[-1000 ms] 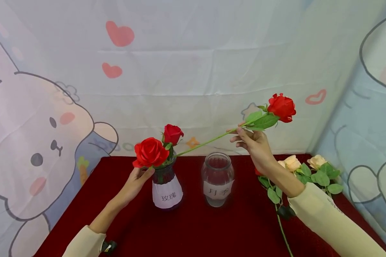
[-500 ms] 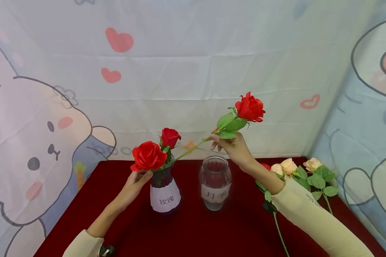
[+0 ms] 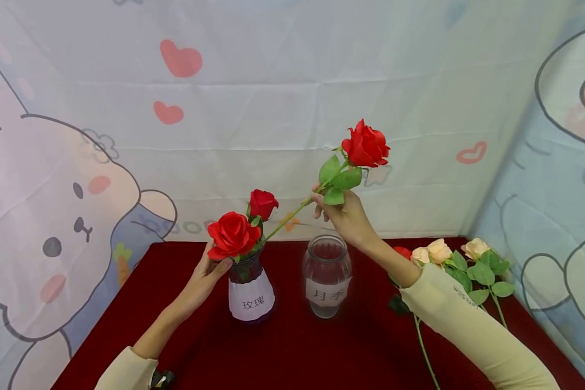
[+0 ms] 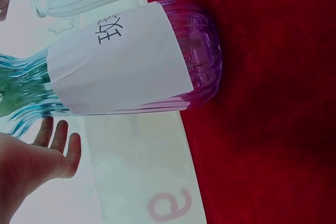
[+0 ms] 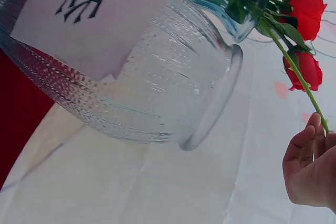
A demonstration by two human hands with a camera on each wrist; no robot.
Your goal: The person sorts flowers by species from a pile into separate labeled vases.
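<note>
In the head view my right hand (image 3: 343, 214) pinches the green stem of a red rose (image 3: 365, 144), just below its leaves. That stem slants down to the left, its lower end in the mouth of the vase (image 3: 251, 297) with a white paper label. Two other red roses, a wide bloom (image 3: 234, 235) and a smaller one (image 3: 263, 204), stand in this vase. My left hand (image 3: 206, 279) holds the vase at its neck; the wide bloom hides part of the fingers. The left wrist view shows bent fingers (image 4: 59, 137) against the neck and the vase's purple base (image 4: 197, 51).
A clear glass jar (image 3: 327, 260) with a paper label stands right of the vase, below my right hand. Peach-coloured flowers (image 3: 439, 251) and another red flower (image 3: 402, 252) lie at the right on the dark red cloth (image 3: 322, 352). A printed curtain (image 3: 273, 108) hangs behind.
My right hand has moved left, bringing the rose's bloom closer to the vase and its stem steeper. My left hand stays at the vase neck; the wide bloom has shifted slightly right.
</note>
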